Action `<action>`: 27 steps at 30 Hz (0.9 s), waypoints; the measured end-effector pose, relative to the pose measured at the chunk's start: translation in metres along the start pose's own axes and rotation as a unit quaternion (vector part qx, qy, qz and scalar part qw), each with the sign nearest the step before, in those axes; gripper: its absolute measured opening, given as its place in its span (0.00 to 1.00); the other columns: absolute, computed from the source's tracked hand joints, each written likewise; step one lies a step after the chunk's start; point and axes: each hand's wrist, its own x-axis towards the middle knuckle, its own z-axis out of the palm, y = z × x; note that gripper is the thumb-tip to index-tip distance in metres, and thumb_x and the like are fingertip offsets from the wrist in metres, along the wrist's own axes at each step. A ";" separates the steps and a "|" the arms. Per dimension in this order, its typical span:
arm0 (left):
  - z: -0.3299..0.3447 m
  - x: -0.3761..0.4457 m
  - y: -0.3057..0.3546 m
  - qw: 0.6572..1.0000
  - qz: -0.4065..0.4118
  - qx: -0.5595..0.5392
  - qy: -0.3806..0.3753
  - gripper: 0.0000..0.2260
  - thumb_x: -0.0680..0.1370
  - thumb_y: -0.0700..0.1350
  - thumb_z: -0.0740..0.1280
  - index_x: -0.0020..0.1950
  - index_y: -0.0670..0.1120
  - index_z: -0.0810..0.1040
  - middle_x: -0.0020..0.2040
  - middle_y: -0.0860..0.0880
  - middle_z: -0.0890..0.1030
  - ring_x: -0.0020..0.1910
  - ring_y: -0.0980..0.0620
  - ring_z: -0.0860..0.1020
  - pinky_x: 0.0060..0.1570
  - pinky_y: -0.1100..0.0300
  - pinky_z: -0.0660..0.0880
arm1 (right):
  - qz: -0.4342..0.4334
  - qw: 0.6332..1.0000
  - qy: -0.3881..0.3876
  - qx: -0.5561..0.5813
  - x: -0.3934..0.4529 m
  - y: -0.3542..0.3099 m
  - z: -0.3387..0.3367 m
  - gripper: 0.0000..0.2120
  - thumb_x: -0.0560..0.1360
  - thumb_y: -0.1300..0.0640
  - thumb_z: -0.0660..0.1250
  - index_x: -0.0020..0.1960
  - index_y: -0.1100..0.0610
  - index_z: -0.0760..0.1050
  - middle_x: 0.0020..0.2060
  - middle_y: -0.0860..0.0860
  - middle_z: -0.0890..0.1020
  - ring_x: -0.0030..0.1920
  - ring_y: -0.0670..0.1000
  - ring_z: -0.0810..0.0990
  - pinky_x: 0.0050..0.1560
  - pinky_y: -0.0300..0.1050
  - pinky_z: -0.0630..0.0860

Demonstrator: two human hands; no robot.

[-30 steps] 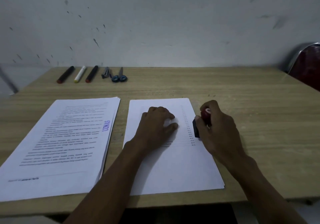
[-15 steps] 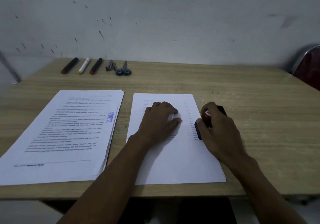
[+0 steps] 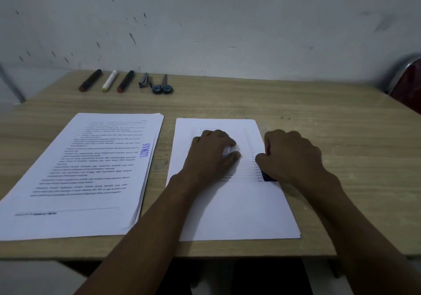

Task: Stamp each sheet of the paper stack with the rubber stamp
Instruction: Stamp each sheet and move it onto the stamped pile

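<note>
Two lots of white printed paper lie on the wooden table [image 3: 341,180]. The left stack [image 3: 79,180] is several sheets thick, and its top sheet bears a purple stamp mark [image 3: 145,150] on the right margin. On the sheet at the right [image 3: 239,208] my left hand [image 3: 210,155] rests with curled fingers, pinning the paper down. My right hand [image 3: 291,155] is closed over the rubber stamp [image 3: 268,177], which sits at that sheet's right edge. Only the stamp's dark base and a bit of red handle show under my fingers.
Along the back edge of the table lie three markers [image 3: 109,81], a dark clip-like tool [image 3: 145,81] and scissors [image 3: 163,86]. A chair with a red seat back [image 3: 407,85] stands at the far right. A wall rises right behind the table.
My right hand has rolled forward over the stamp, so it covers more of it. A dark object visible behind my right hand half a second ago is now hidden. The left hand stays put.
</note>
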 end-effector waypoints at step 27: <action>0.002 -0.001 -0.001 1.000 -0.009 -0.002 -0.008 0.15 0.76 0.56 0.65 0.60 0.52 0.78 0.62 0.54 0.77 0.62 0.49 0.70 0.61 0.51 0.66 | -0.001 0.989 0.109 -0.098 -0.004 -0.001 0.021 0.09 0.74 0.55 0.60 0.37 0.52 0.63 0.31 0.47 0.67 0.29 0.51 0.64 0.29 0.40 0.52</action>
